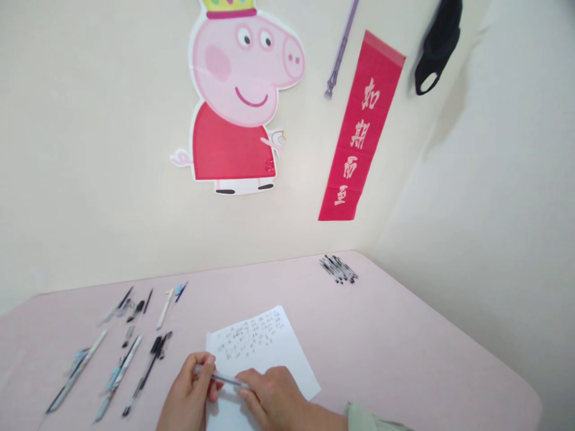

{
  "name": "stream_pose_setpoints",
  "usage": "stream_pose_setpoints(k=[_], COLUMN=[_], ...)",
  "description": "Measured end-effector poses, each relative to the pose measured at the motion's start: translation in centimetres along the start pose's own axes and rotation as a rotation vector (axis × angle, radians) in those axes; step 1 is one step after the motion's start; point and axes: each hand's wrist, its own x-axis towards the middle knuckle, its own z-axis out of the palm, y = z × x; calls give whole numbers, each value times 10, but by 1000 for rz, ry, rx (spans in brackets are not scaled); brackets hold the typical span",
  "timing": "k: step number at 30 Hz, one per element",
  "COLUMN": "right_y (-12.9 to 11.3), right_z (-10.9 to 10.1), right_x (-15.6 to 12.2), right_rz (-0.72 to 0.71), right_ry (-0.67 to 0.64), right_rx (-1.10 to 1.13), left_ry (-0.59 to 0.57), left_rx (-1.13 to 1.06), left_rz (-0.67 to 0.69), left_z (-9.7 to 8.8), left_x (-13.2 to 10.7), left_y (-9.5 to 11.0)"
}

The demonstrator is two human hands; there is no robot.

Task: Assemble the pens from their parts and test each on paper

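Observation:
Both my hands are closed on one slim, clear-looking pen (224, 378) held level above the paper. My left hand (191, 386) pinches its left end between thumb and fingers. At the other end, my right hand (274, 395) grips it with thumb and forefinger. Under the hands lies a white sheet of paper (291, 359) with rows of small dark handwriting on its upper half. Whether the pen has its cap or refill in it I cannot tell.
Left of the paper lie several pens and pen parts, among them a black pen (146, 374), a white pen (165, 308) and a pale pen (81, 371). A bundle of dark refills (338, 269) lies at the table's far right. The pink table (381, 335) meets the wall behind.

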Motion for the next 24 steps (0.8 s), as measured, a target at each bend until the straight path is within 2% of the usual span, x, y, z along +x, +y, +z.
stream_pose_setpoints(k=[9, 12, 15, 19, 24], right_y=[-4, -6, -5, 2, 18], right_z=[-2, -9, -20, -27, -21], right_x=[0, 4, 5, 5, 8], right_rz=[2, 17, 19, 40, 19], right_ry=[-21, -16, 24, 41, 56], right_rx=[-53, 14, 126, 175, 171], left_ry=[-20, -11, 52, 129, 107], left_rx=[-11, 3, -6, -18, 16], left_rz=[-45, -50, -43, -45, -20], left_z=[-4, -6, -6, -7, -8], left_x=[-2, 0, 1, 3, 2], left_y=[3, 3, 5, 8, 7])
